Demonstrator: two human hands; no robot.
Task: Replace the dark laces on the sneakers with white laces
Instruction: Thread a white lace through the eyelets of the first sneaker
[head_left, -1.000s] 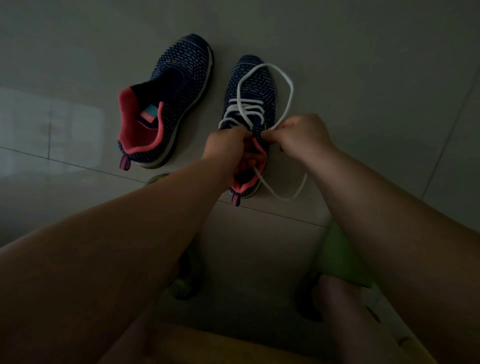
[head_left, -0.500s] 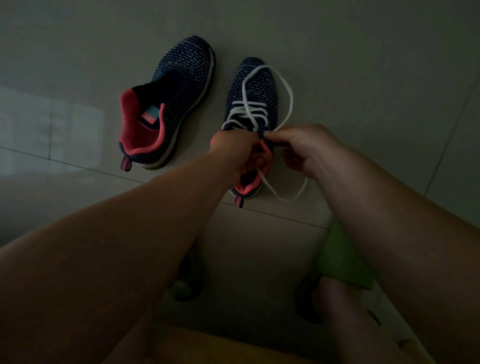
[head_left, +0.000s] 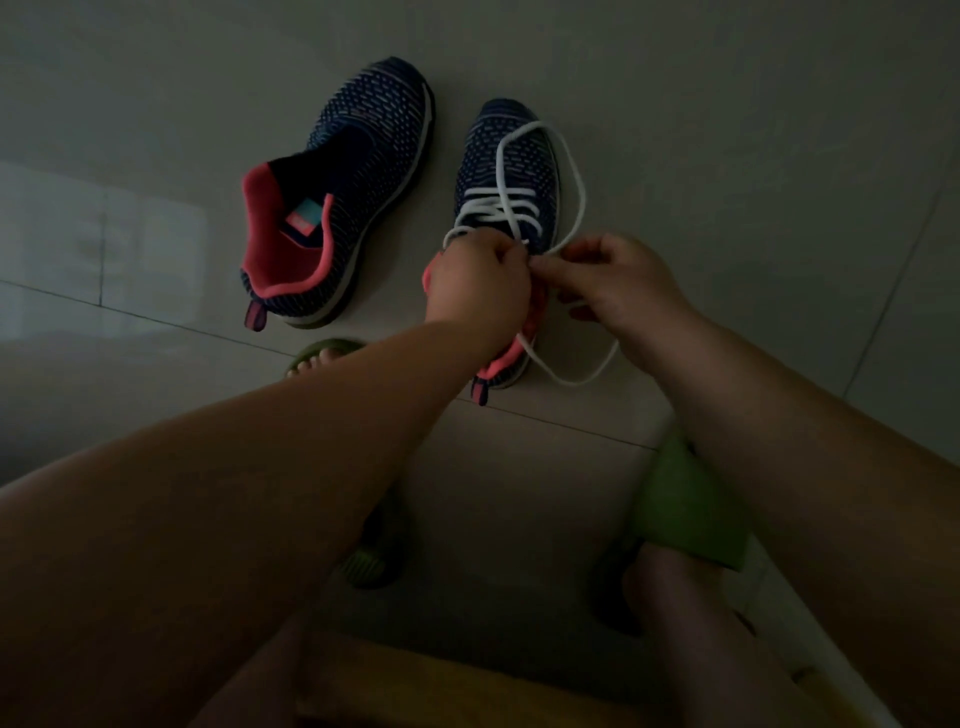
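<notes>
Two navy knit sneakers with coral-pink collars lie on the grey tiled floor. The left sneaker (head_left: 353, 208) has no lace. The right sneaker (head_left: 511, 166) carries a white lace (head_left: 571, 182) threaded through its lower eyelets, with one long loop over the toe and a loose end curving onto the floor at the right. My left hand (head_left: 478, 291) grips the right sneaker's collar and upper eyelet edge. Beside it, my right hand (head_left: 618, 286) pinches the white lace at the upper eyelets, fingertips meeting the left hand. The tongue is hidden under both hands.
My feet in green slippers (head_left: 685, 504) rest on the floor below the sneakers; toes of the other foot (head_left: 322, 358) show near the left sneaker's heel. A wooden stool edge (head_left: 441, 686) sits at the bottom. Tile joints cross the floor.
My right hand has moved left to meet the left hand at the eyelets, still pinching the lace. The left hand shifted slightly up on the collar. The sneakers stayed in place.
</notes>
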